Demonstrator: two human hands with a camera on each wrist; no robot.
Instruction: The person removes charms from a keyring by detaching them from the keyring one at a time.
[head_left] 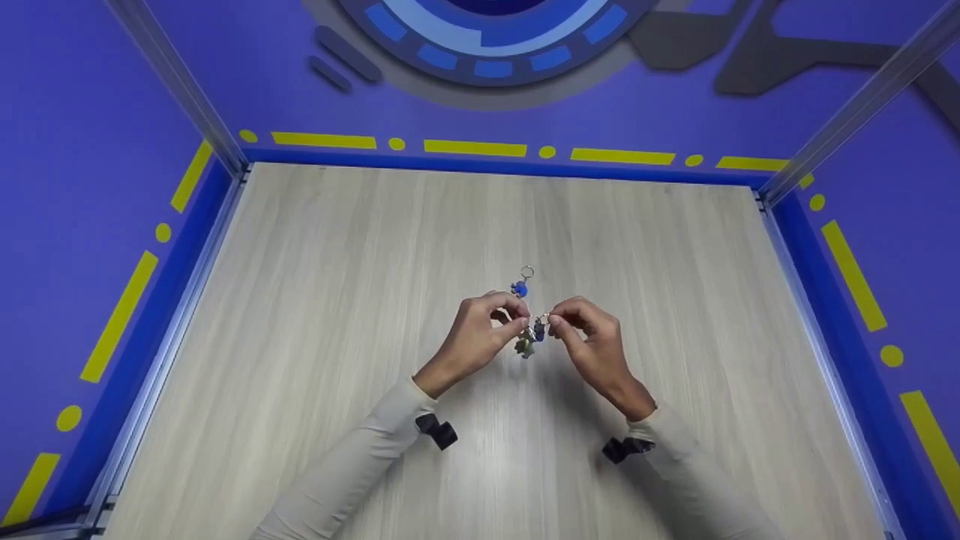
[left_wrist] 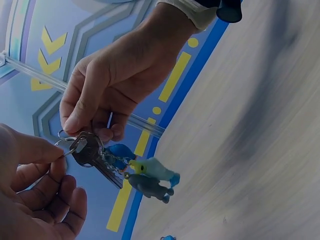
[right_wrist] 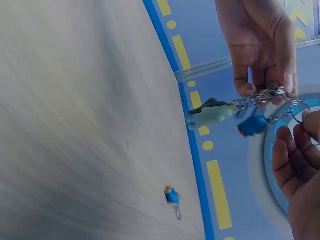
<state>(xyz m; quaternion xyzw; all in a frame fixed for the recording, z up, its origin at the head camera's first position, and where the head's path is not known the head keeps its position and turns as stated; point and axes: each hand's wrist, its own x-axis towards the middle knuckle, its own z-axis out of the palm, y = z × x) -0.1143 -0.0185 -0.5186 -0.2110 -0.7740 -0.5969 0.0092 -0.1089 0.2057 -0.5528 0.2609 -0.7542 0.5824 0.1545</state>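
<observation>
The left hand (head_left: 480,331) and right hand (head_left: 598,345), nearly closed, pinch metal rings (left_wrist: 71,152) — a slip could drop charms (left_wrist: 157,171) toward six o'clock.

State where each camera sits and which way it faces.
Head: on the person's head, looking forward and down at the table; both sleeves, left hand and right hand show.
Left wrist: on that wrist, facing the held keychain bunch; left hand near, right hand beyond.
Right wrist: on that wrist, facing the same bunch; right hand near, left hand beyond.
Shared: head and right wrist both show the loose blue keychain.
</observation>
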